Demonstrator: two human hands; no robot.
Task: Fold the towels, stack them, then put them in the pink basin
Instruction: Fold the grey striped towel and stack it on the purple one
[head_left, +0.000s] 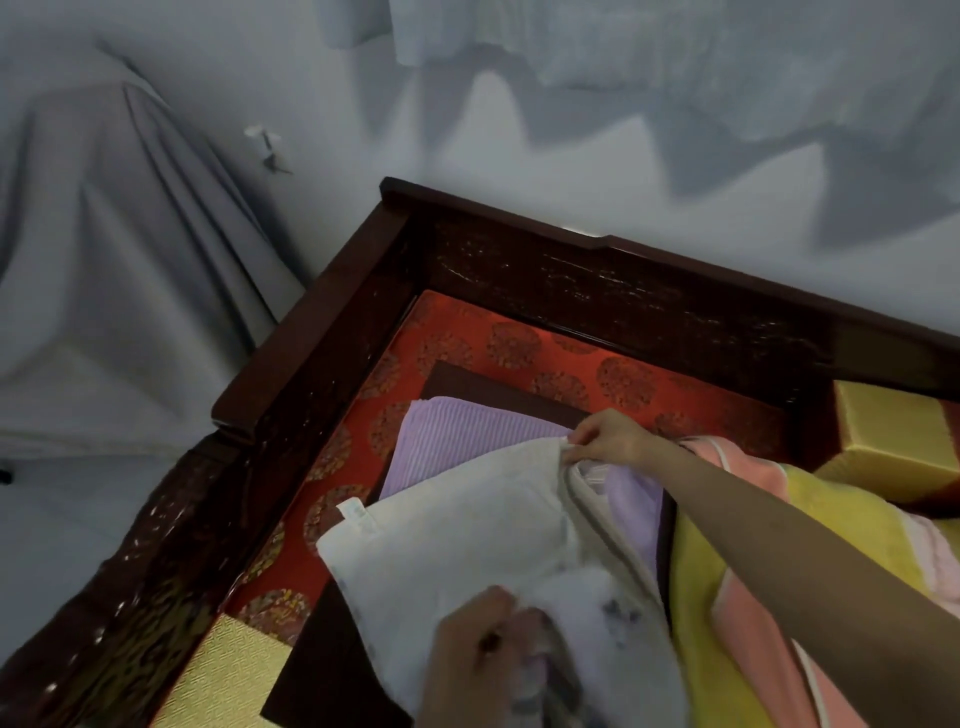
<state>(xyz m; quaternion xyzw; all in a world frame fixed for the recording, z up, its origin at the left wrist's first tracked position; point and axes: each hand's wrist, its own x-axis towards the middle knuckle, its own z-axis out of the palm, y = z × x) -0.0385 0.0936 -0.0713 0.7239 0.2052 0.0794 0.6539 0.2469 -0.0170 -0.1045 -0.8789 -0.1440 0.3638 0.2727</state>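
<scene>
Right hand (608, 441) is being closed on the far corner of the white towel (467, 545), left hand (478, 644) on its near edge, above the purple towel (457, 436). Folding is being judged as barely started: a yellow towel (696, 571) and a pink towel (753, 649) are lying loose alongside, nothing stacked, basin unseen.

The red cushion (545, 353) on the wooden sofa (311, 338) is carrying a purple towel (467, 431) and, at four o'clock, a yellow towel (696, 571).
</scene>
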